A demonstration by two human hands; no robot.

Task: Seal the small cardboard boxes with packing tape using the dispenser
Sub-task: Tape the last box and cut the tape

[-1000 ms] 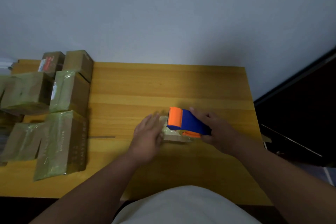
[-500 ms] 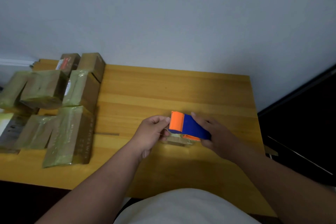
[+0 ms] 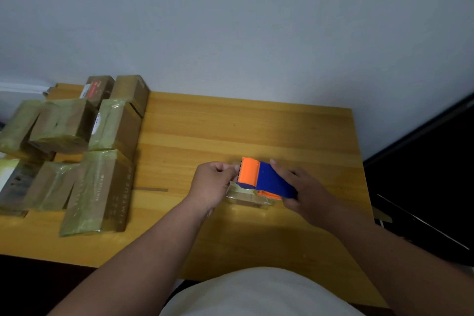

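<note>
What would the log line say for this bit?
right hand: grips tape dispenser | left hand: pinches at its orange end | small box: underneath, on table

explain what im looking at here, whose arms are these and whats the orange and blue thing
There is no machine here. A person wears a camera on their head, so you look forward and down along their own two arms at a wooden table.

The orange and blue thing is a packing tape dispenser. The right hand grips its blue body. It sits just over a small cardboard box lying on the table. The left hand has its fingers curled at the dispenser's orange toothed end, apparently pinching the tape; the clear tape itself is hard to make out.

On the left side of the table sits a cluster of other cardboard boxes, most already wrapped in shiny tape.
</note>
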